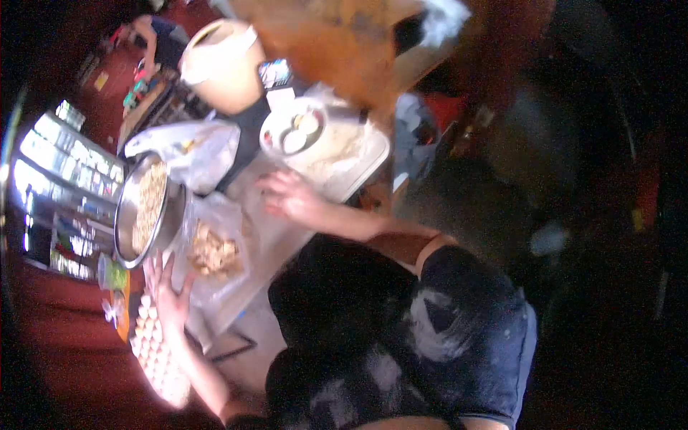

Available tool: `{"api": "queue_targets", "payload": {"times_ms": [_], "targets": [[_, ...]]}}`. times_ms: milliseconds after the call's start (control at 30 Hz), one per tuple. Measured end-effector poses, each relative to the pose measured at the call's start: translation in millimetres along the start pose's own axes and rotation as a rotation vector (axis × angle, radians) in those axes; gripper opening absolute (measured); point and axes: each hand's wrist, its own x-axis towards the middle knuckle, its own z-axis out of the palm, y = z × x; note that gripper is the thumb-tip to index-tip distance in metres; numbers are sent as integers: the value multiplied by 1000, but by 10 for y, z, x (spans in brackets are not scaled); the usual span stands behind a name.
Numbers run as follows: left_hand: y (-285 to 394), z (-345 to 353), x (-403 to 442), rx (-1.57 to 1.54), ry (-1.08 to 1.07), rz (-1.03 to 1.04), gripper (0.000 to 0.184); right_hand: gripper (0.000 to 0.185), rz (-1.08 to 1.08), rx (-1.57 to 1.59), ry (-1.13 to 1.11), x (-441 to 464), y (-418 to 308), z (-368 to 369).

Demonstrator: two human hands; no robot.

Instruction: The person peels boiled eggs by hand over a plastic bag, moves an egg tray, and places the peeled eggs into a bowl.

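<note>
My left hand [170, 295] has its fingers spread at the lower rim of a large steel bowl [174, 213] filled with pale chopped pieces. Beside it lies a clear plastic bag [240, 266] with light brown chunks inside. My right hand [290, 195], slightly blurred, is over the table [269, 233] with its fingers apart and nothing in them. Near it is a white tray [365, 159] with pale residue, and a round bowl [320, 136] with white items stands at the tray's far end.
Rows of small pale pieces [154, 351] lie at the lower left. A white plastic bag [215, 154] and a large tan container [228, 75] stand farther back, near a phone-like screen [275, 72]. Another person [166, 43] is at the upper left.
</note>
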Motion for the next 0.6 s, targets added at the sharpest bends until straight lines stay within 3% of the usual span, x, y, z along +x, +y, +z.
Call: {"api": "queue_targets", "payload": {"times_ms": [100, 167, 333, 367, 400, 467, 600], "targets": [[9, 42, -81, -143, -171, 20, 58, 13, -86, 89, 8, 1, -113, -49], [54, 11, -166, -285, -238, 28, 58, 37, -112, 128, 113, 13, -167, 21], [0, 86, -384, -429, -77, -82, 52, 35, -151, 116, -468, -143, -48, 209], [5, 84, -426, -438, -58, -63, 51, 32, -177, 62, -448, -168, -58, 228], [22, 75, -474, -446, -36, -36, 50, 31, -208, 155, -271, -144, -67, 270], [28, 78, -557, -555, 8, -2, 48, 30, -78, 161, -125, -53, -273, 95], [26, 156, -644, -623, 90, -23, 45, 36, -123, 66, -228, -151, -174, 76]]}}
